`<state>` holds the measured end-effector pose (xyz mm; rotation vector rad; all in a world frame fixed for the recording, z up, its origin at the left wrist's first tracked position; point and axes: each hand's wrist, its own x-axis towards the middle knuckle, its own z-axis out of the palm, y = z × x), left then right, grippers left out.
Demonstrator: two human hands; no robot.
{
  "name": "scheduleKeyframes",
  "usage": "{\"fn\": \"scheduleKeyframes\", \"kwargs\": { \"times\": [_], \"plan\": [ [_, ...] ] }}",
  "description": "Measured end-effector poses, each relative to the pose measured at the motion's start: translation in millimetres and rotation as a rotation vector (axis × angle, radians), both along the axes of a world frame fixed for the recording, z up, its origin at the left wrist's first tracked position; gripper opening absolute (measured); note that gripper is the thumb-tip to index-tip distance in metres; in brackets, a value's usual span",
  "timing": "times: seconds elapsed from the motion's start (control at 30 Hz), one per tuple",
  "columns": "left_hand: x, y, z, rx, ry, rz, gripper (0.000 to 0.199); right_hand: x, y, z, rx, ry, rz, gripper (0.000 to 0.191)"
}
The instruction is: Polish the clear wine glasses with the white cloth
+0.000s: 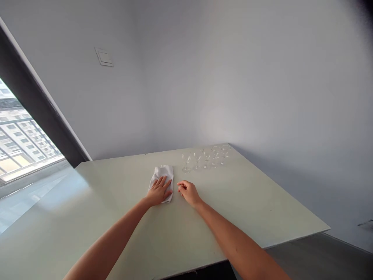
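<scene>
White cloth (162,172), one: we list it at the centre of the frame, lying on the pale table (122,182). Left hand (158,191): ours, fingers spread flat upon it, grasping nothing. Right hand (189,192): ours, just right of it, fingers curled; whether fully closed or holding anything, we cannot tell. Stemmed clear glasses (186,163), grouped: right of centre, beyond our right hand

Left hand (159,191) flat, right hand (188,191) loosely curled

Bare left hand (158,191), bare right hand (190,193); uncovered forearms (115,239), narrowing toward the wrists; small mark (236,249) on the right one
</scene>
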<state>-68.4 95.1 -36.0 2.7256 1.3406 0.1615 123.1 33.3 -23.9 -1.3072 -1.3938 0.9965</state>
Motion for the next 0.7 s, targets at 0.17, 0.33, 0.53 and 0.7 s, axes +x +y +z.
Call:
{"fn": "scheduleKeyframes", "kwargs": {
  "times": [0.17, 0.33, 0.53, 0.7],
  "plan": [
    [-2.7, 53.1, 2.6, -0.042, 0.056, 0.105, 0.062, -0.7, -1.4, -1.5, 0.003, -0.093, 0.050, 0.023],
    [-36.7, 97.0, 6.6, -0.063, 0.091, 0.310, 0.061, 2.1, -0.9, -5.3, -0.022, -0.079, 0.094, 0.021],
    [-123.1, 114.3, 12.4, -0.033, 0.092, 0.617, 0.062, 4.3, -2.7, -8.4, -0.036, -0.086, 0.115, 0.020],
    [-216.5, 92.1, 16.3, -0.032, 0.097, 0.879, 0.066, 4.3, -4.5, -3.8, -0.045, -0.134, 0.106, 0.021]
  ]
}}
